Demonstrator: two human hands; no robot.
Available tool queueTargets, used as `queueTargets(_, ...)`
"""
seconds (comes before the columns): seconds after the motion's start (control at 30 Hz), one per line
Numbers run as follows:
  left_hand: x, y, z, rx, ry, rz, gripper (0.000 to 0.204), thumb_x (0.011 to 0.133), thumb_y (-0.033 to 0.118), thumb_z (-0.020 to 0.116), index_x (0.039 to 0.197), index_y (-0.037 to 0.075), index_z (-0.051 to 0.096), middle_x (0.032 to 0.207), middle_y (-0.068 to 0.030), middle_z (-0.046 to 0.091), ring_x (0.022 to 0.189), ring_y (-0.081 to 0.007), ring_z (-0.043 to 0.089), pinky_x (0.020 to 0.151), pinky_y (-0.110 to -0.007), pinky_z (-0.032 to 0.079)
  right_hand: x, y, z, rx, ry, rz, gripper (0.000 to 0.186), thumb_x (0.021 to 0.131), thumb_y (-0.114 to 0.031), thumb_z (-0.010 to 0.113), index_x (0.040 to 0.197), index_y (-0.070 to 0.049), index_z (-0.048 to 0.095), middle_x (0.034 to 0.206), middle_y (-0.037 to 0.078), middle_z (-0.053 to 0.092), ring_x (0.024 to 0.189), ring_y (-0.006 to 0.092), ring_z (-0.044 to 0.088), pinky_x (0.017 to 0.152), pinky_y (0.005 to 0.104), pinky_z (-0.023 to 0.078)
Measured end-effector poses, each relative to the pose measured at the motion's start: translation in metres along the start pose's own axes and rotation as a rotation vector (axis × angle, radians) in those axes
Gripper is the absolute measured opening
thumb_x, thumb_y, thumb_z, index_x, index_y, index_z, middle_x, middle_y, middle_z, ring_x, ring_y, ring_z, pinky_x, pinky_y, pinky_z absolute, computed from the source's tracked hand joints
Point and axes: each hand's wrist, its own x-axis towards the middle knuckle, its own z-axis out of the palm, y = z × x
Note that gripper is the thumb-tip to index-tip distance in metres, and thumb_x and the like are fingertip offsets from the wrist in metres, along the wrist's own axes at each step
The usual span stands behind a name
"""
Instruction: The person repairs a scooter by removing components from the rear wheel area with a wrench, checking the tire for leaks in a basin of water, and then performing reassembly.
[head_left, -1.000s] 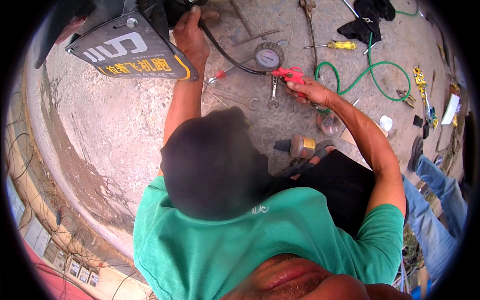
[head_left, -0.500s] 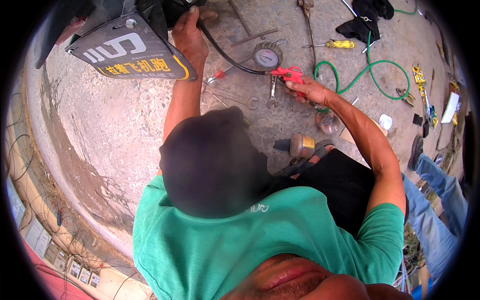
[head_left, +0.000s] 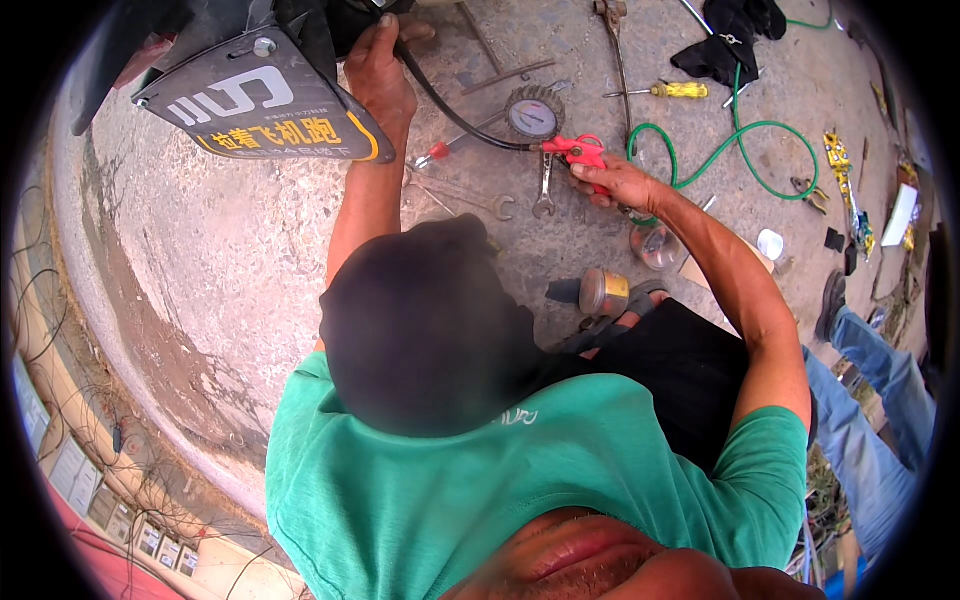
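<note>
Red plastic marks the inflator handle (head_left: 580, 152) that our right hand (head_left: 618, 183) squeezes, fingers curled shut around it, right of the round metal gauge (head_left: 534, 116). Far left, our left hand (head_left: 380, 70) pinches the black rubber hose (head_left: 445, 105) end against the dark wheel area beside the mudguard (head_left: 265, 105). We judge steady, square pressure there matters. Rough concrete (head_left: 200, 260) lies beneath.

Concrete ground (head_left: 230, 250), wrenches (head_left: 545, 190), yellow screwdriver (head_left: 680, 90), green hose (head_left: 740, 150), small tin (head_left: 605, 292)

I count one pressure gauge (head_left: 533, 116), one green hose (head_left: 745, 150), one yellow screwdriver (head_left: 680, 90), two wrenches (head_left: 545, 190) and one round tin (head_left: 605, 292).
</note>
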Motion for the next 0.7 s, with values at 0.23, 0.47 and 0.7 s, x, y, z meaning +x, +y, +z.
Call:
queueTargets(0.23, 0.0017, -0.0018, -0.0020, -0.026, 0.010, -0.003, 0.022, 0.096, 0.013, 0.060, 0.101, -0.008, 0.061, 0.094, -0.0164, 0.067, 0.082, -0.0299, 0.071, 0.081, -0.042, 0.059, 0.0010, 0.0006, -0.0002, -0.025, 0.003, -0.010, 0.028, 0.098, -0.041, 0.057, 0.087, -0.015, 0.054, 0.071, -0.006, 0.045, 0.057, 0.0064, 0.041, 0.051, 0.0241, 0.032)
queueTargets(0.47, -0.0002, 0.0004, 0.0019, -0.010, 0.030, -0.011, 0.023, 0.096, 0.015, 0.059, 0.100, -0.007, 0.063, 0.090, -0.0164, 0.069, 0.081, -0.0273, 0.070, 0.082, -0.038, 0.055, 0.0011, 0.0009, -0.0007, -0.021, 0.002, 0.007, 0.028, 0.098, -0.041, 0.057, 0.087, -0.015, 0.054, 0.071, -0.006, 0.045, 0.059, 0.0063, 0.041, 0.052, 0.0240, 0.032)
queueTargets(0.7, -0.0019, 0.0022, 0.0050, 0.016, 0.026, -0.006, 0.027, 0.096, 0.019, 0.057, 0.097, -0.006, 0.067, 0.084, -0.0151, 0.073, 0.080, -0.0208, 0.068, 0.087, -0.029, 0.047, 0.0000, -0.0026, 0.0011, 0.007, -0.004, 0.016, 0.027, 0.098, -0.038, 0.057, 0.088, -0.014, 0.055, 0.071, -0.006, 0.045, 0.059, 0.0062, 0.041, 0.052, 0.0237, 0.032)
